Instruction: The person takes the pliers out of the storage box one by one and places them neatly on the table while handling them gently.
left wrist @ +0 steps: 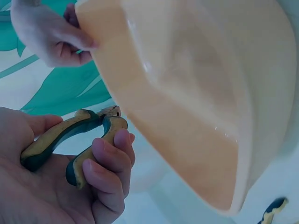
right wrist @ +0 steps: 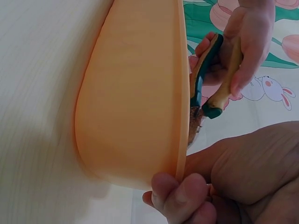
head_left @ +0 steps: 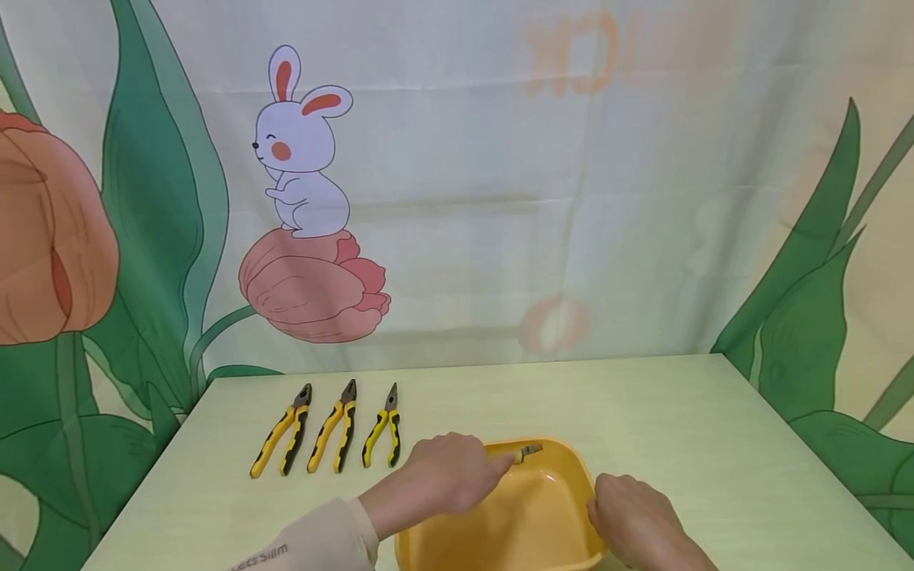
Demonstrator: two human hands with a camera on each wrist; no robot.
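My left hand (head_left: 457,474) grips a pair of pliers (left wrist: 70,135) with yellow and dark handles, held over the yellow plastic basin (head_left: 521,515). In the left wrist view the fingers curl round the two spread handles, and the short metal head points toward the basin's rim. My right hand (head_left: 631,511) pinches the basin's right rim between thumb and fingers, as the right wrist view also shows at the rim (right wrist: 184,116). In the head view the left hand hides most of the pliers' handles. No other thing shows inside the basin.
Left of the basin, three pliers lie in a row on the pale table (head_left: 685,420): one pair (head_left: 284,432) at the far left, a second (head_left: 336,428), and a smaller needle-nose pair (head_left: 384,428). Behind the table hangs a printed curtain (head_left: 457,159).
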